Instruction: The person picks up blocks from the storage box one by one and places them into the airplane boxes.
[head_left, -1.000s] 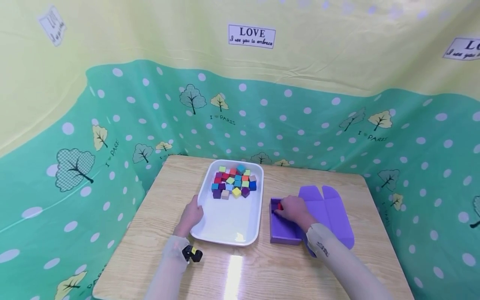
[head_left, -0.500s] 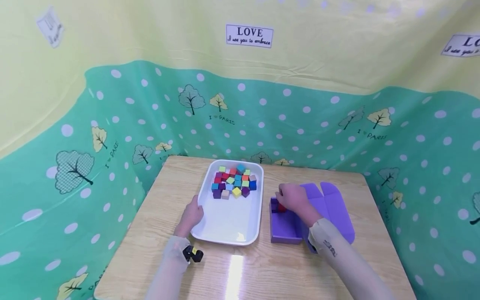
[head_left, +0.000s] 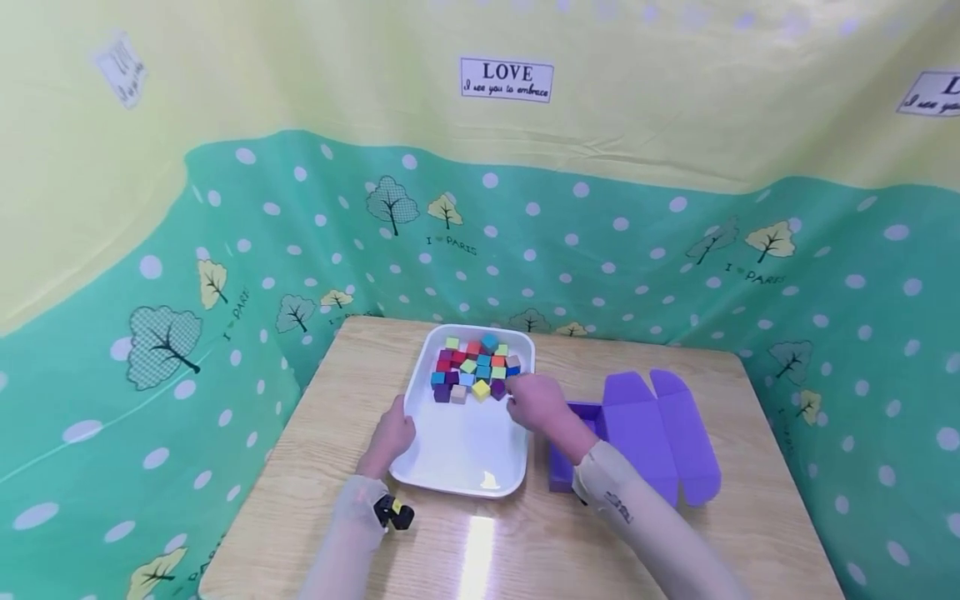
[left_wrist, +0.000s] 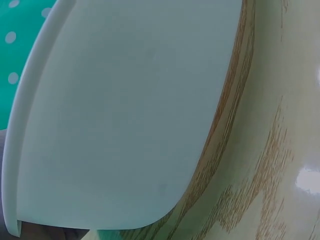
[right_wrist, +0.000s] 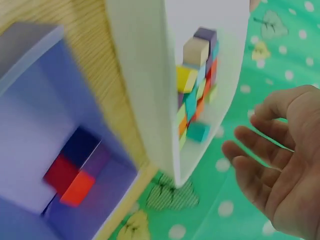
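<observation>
The fingers (right_wrist: 262,145) of the right hand (head_left: 537,404) are loosely bent, moderately spread and, as the right wrist view shows, hold nothing; the thumb cannot be made out there. In the head view this hand overlaps the right rim of a white, shallow, round-cornered tray (head_left: 459,446), close to a dark purple cube (head_left: 498,389); whether it touches that cube or the rim I cannot tell. For picking a cube well, it would seem best to clear the rim, come down from above, pinch opposite faces of a single cube and lift it straight up. The dark purple cube and the small yellow cube (head_left: 481,390) beside it, on the near edge of the cluster, look easiest to take without disturbing neighbours.

The left hand (head_left: 392,429) holds the tray's left rim, its fingers mostly hidden; a steady, light hold there should keep the tray from sliding. The remaining cubes crowd toward the tray's far end.

Right of the tray stands a purple box (head_left: 561,481), its lid (head_left: 637,427) folded back. Inside, grouped toward one end, lie a dark blue cube (right_wrist: 80,145), a red cube (right_wrist: 61,173), an orange-red cube (right_wrist: 78,189) and a purple one. Beneath everything is the pale wood-grain table (head_left: 330,392).
</observation>
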